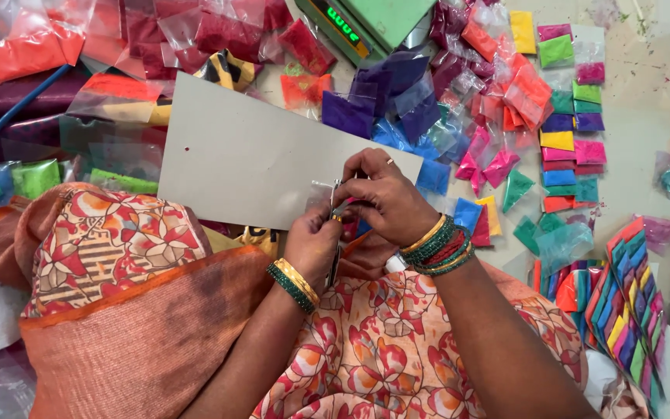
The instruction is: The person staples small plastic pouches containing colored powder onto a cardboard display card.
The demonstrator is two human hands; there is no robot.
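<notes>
A grey cardboard sheet (250, 159) lies tilted across my lap and the floor. At its lower right edge sits a small clear plastic packet (321, 192). My left hand (310, 242), with green and gold bangles at the wrist, pinches the card's edge and the packet from below. My right hand (388, 195), wearing many bangles, closes over a small metal stapler (338, 206) pressed at that same spot. The two hands touch. Fingers hide most of the stapler.
Small packets of coloured powder (505, 93) are heaped on the floor past the card, with neat rows (568, 147) at right. A green weighing scale (370, 19) stands at the top. Cards with coloured packets on them (622, 310) lie lower right, and big red powder bags (32, 46) upper left.
</notes>
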